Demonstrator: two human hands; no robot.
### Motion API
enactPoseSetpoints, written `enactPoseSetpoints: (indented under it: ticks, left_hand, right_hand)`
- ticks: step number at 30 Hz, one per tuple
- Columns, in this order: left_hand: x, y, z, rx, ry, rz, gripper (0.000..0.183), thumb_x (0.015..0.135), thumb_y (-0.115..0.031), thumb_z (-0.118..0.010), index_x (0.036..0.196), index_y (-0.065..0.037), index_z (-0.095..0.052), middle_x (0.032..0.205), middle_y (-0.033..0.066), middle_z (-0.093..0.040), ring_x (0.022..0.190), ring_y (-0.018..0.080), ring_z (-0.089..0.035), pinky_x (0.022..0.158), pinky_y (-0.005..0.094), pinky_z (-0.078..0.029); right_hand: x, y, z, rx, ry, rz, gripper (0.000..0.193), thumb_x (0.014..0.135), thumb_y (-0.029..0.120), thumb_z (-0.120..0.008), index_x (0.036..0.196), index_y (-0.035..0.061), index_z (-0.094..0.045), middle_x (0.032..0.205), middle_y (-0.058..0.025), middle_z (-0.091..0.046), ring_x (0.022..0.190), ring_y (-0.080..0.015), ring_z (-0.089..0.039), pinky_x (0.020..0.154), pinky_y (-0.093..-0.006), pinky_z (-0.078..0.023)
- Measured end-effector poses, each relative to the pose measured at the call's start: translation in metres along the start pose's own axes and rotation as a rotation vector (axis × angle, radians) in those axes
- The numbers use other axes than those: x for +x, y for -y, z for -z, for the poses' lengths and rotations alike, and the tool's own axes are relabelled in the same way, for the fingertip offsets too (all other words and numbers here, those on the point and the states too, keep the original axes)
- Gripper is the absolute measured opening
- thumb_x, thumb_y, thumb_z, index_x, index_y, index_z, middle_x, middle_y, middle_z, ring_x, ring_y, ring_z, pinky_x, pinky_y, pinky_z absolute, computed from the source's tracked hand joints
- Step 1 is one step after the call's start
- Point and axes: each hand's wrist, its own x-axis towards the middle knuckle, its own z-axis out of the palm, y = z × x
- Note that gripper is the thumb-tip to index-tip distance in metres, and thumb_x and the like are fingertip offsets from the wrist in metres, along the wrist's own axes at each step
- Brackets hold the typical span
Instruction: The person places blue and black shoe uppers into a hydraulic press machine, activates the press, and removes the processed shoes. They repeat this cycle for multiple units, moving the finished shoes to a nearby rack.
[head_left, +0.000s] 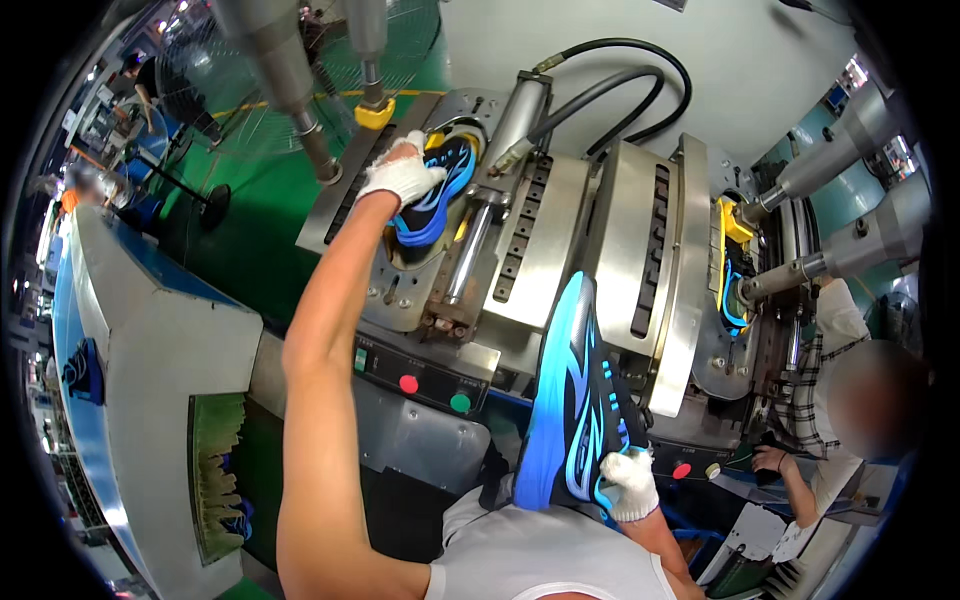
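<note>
My left hand (402, 175), in a white knit glove, reaches out to a blue and black sneaker (445, 195) seated in the left station of a metal press. Its thumb lies across the shoe's upper and the fingers close about the side; some fingertips are hidden. Close to my body, my right hand (630, 484), also gloved, grips a second sneaker (565, 410) by its heel opening. That shoe stands toe up, its blue sole facing left. In the right station, another sneaker (735, 295) sits beneath a yellow pad (737, 222).
Metal cylinders (275, 60) hang over the left station, and others (850, 155) angle over the right one. Black hoses (640, 90) curve behind. Red (408, 384) and green (460, 403) buttons line the front panel. A co-worker (830, 390) is at right; a white machine (160, 350) stands left.
</note>
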Motion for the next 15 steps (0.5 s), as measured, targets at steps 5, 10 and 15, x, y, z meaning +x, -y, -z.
enactPoseSetpoints:
  ticks: [5,10,15]
  left_hand:
    - [-0.120,0.037,0.072,-0.259,-0.269,-0.025,0.070,0.083,-0.038,-0.080,0.142,-0.007,-0.058,0.139,0.0198,-0.065,0.131,0.0345,-0.062,0.110,0.0442,-0.047]
    - [-0.286,0.109,0.059,-0.445,-0.455,0.077,0.066,0.082,-0.022,-0.084,0.137,0.003,-0.058,0.133,0.0217,-0.064,0.124,0.0361,-0.063,0.107,0.0422,-0.049]
    - [-0.431,0.144,0.003,-0.325,-0.460,0.408,0.064,0.076,-0.024,-0.089,0.131,-0.003,-0.063,0.129,0.0185,-0.068,0.120,0.0386,-0.065,0.104,0.0466,-0.050]
  right_hand:
    - [0.038,-0.005,-0.050,0.007,0.058,-0.091,0.055,0.088,0.010,-0.078,0.138,-0.0032,-0.058,0.117,-0.0159,-0.072,0.099,-0.0271,-0.075,0.090,-0.0436,-0.064]
    - [0.154,-0.003,-0.183,-0.110,0.236,0.060,0.023,0.093,0.010,-0.078,0.113,0.0013,-0.071,0.105,-0.0087,-0.075,0.090,-0.0173,-0.072,0.084,-0.0339,-0.061]
    - [0.311,-0.005,-0.262,-0.312,0.170,-0.015,0.021,0.089,0.011,-0.075,0.106,-0.0006,-0.068,0.103,-0.0161,-0.071,0.093,-0.0240,-0.069,0.078,-0.0396,-0.058]
